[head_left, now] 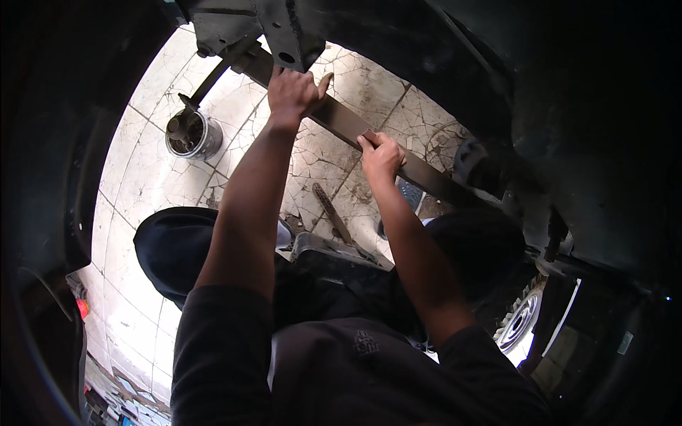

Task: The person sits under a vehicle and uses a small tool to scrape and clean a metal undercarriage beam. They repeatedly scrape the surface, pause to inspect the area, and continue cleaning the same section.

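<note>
A long flat metal bar [341, 122] runs slantwise from the dark bracket [284, 35] at the top down to the lower right. My left hand [293, 92] is closed over the bar just below the bracket, its thumb sticking out to the right; its fingertips are partly hidden. Farther down the bar, my right hand [384, 155] is closed, with the thumb pressed to the fingers. Between them shows the edge of a small flat brown piece [370, 136], lying against the bar. What kind of piece it is, I cannot make out.
On the cracked tile floor [249, 153], at left, stands a metal can [206, 142] with a dark tool in it. A narrow dark tool [330, 211] lies between my knees, above a dark box [334, 253]. Dark vehicle bodywork [590, 142] surrounds the space; a wheel [522, 319] shows lower right.
</note>
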The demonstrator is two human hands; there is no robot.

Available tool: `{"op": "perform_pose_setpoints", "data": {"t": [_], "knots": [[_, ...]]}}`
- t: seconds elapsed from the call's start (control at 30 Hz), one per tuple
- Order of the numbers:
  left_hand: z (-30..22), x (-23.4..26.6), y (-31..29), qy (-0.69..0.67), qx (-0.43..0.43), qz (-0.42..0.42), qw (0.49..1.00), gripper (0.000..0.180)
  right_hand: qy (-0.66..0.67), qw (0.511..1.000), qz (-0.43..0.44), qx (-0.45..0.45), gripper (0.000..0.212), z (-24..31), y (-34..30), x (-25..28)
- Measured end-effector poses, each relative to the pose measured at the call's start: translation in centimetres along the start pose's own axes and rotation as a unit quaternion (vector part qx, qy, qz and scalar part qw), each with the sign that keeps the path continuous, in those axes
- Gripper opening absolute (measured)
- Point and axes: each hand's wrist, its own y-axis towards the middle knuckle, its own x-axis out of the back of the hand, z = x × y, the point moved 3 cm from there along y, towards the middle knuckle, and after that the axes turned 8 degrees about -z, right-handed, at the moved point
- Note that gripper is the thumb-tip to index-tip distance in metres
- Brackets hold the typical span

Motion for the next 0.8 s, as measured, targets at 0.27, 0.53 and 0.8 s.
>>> {"op": "perform_pose_setpoints", "data": {"t": [0.27, 0.53, 0.8], "knots": [[-1.1, 0.1, 0.7, -0.014, -0.026, -0.044, 0.999, 0.062, 0.009, 0.996, -0.078, 0.051, 0.023, -1.7, 4.9, -2.2], [-0.4, -0.6, -0.1, -0.009, -0.03, -0.094, 0.995, 0.055, 0.039, 0.998, -0.02, 0.036, 0.028, -0.7, 3.2, -1.1], [-0.2, -0.1, 0.0, -0.002, -0.006, -0.035, 0.999, 0.057, 0.025, 0.998, -0.017, 0.051, 0.028, -0.4, -0.2, -0.7]]}}
